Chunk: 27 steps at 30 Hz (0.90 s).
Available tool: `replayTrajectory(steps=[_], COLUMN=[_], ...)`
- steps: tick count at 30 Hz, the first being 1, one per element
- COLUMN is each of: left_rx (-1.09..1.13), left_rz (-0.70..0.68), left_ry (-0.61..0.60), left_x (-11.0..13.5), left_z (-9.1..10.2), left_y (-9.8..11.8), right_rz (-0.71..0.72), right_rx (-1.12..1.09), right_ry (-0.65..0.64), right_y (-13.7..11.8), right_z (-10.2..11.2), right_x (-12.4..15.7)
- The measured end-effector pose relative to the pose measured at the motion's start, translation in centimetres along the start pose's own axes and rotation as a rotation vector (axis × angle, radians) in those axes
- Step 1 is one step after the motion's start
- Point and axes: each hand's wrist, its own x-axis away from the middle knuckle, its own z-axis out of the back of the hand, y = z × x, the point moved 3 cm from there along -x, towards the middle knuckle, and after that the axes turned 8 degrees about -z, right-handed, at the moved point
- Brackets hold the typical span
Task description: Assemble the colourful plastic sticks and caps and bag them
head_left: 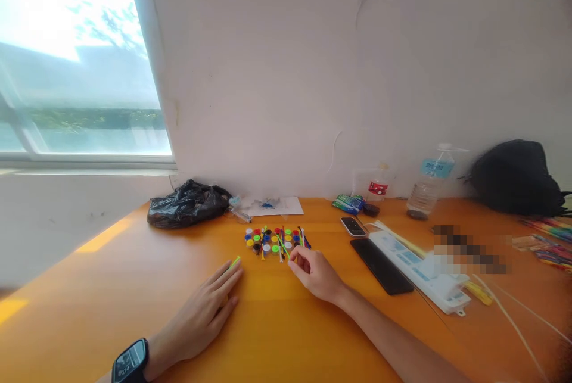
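My left hand [208, 310] lies flat on the orange table [111, 276], fingers stretched out, with a thin green stick [235, 261] at its fingertips. A black watch [130, 360] is on that wrist. My right hand [315, 273] is curled, its fingertips pinched at the near edge of a cluster of small coloured caps and thin sticks [274, 240]. What the pinch holds is too small to make out.
A black plastic bag [187, 203] lies at the back left, a sheet of paper [273, 206] beside it. To the right are a phone [353, 226], a black tablet [381, 265], a white power strip [424, 273], two bottles [429, 183] and a black bag [513, 177]. A window is on the left.
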Motion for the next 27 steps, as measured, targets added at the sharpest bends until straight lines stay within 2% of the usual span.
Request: replayTrajectory(steps=[4, 8, 11, 13, 18, 27], left_rx=[-0.084, -0.119, -0.114, -0.105, -0.118, -0.077], left_rz=[0.091, 0.196, 0.279, 0.321, 0.339, 0.330], left_ry=[0.014, 0.034, 0.024, 0.022, 0.028, -0.005], left_x=[0.7, -0.5, -2.3, -3.4, -4.6, -3.5], left_z=[0.0, -0.2, -0.4, -0.5, -0.5, 0.1], left_y=[-6.4, -12.8, -16.4, -17.9, -19.2, -17.7], right_rz=[0.003, 0.010, 0.006, 0.006, 0.012, 0.032], right_rx=[0.026, 0.069, 0.097, 0.108, 0.130, 0.159], right_ry=[-0.027, -0.042, -0.062, -0.071, -0.072, -0.105], right_y=[-0.1, -0.1, 0.0, 0.1, 0.2, 0.0], right_z=[-0.4, -0.8, -0.9, -1.0, -0.9, -1.1], right_x=[0.1, 0.1, 0.1, 0.2, 0.4, 0.5])
